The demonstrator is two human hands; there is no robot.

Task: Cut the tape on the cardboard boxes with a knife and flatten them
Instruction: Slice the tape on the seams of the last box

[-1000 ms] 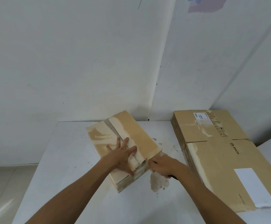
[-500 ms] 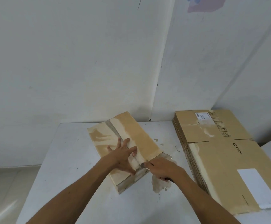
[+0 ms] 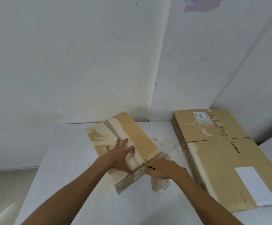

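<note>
Cardboard box (image 3: 136, 140) under flat left hand (image 3: 120, 157), right hand (image 3: 160, 169) grip curled on knife (image 3: 151, 168)

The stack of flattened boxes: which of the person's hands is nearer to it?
Right. The right hand is at the small box's near end, just short of the stack of flattened boxes. The left hand presses on top of the small box, farther away.

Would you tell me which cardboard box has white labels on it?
The top box of the flattened stack on the right; the small box under the left hand bears only tape.
</note>
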